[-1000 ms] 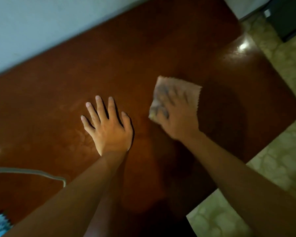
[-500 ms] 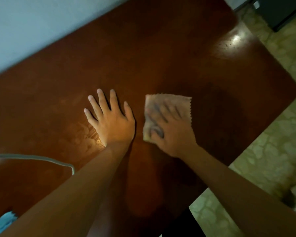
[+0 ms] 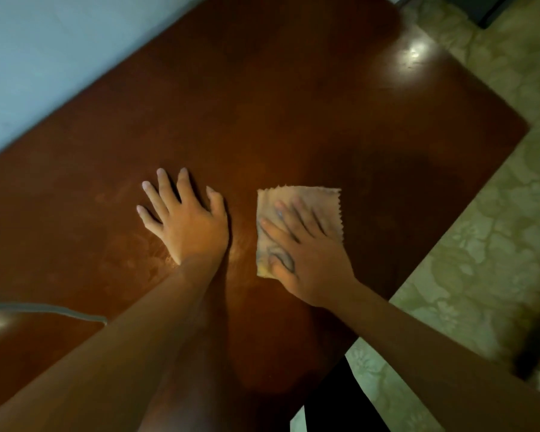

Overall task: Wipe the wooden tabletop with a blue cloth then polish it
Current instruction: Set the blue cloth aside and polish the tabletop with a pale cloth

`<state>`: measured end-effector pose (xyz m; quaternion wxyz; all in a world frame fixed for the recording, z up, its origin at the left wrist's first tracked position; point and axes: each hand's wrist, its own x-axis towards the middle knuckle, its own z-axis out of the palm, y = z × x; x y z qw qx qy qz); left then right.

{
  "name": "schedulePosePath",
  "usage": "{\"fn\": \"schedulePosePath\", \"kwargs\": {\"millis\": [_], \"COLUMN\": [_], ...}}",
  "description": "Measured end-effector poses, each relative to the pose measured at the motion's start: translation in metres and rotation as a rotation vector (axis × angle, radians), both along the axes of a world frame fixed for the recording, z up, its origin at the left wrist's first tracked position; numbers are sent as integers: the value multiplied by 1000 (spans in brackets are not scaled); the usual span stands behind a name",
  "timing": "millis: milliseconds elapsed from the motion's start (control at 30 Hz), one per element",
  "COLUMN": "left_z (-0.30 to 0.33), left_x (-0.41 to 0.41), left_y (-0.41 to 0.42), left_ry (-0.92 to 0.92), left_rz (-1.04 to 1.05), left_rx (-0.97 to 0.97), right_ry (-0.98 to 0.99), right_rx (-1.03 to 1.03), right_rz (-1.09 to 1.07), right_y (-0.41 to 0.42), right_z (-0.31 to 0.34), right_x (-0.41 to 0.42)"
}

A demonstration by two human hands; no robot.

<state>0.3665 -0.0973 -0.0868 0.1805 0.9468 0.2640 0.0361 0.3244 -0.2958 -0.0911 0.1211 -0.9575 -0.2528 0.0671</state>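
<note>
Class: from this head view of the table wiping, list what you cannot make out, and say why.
- Cloth: part hidden under the right hand.
- Dark thing at the right edge: blurred, cut off.
- Grey cable: runs off the left edge.
- Table: near part covered by the forearms; legs out of sight.

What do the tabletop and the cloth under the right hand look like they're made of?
Tabletop: apparently wood with a glossy reddish-brown finish; a bright light reflection shows near its far corner. Cloth: seemingly thin woven or microfibre fabric, tan in this light, matte, with zigzag-cut edges; it lies flat beneath the right hand.
</note>
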Motion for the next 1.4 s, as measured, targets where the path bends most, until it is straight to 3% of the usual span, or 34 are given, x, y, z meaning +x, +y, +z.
{"fn": "schedulePosePath", "kwargs": {"millis": [100, 233, 467, 567, 733, 833, 1033, 1167, 1300, 1400], "left_z": [4, 9, 11, 5, -2, -4, -6, -7, -5, -1], "left_x": [-3, -14, -21, -25, -28, -29, -28, -29, -29, -27], "left_y": [2, -11, -77, -90, -95, -96, -95, -95, -96, -99], "left_ry": [-20, -23, 16, 65, 38, 12, 13, -3, 14, 26], "left_rz": [-64, -375, -666, -752, -750, -749, -751, -752, -737, -721], "left_rx": [-31, -22, -50, 11, 91, 105, 109, 118, 122, 128], "right_ry": [11, 36, -26, -8, 89, 99, -11, -31, 51, 70], "right_rx": [-30, -69, -20, 13, -79, -91, 3, -72, -143, -125], "right_rz": [-125, -339, -181, -115, -418, -450, -305, -186, -450, -512], "right_y": [-31, -72, -55, -80, -145, -145, -75, -101, -161, -176], "right_z": [5, 9, -3, -2, 11, 11, -5, -6, 1, 4], "right_x": [36, 77, -47, -52, 34, 42, -46, -22, 57, 85]}}
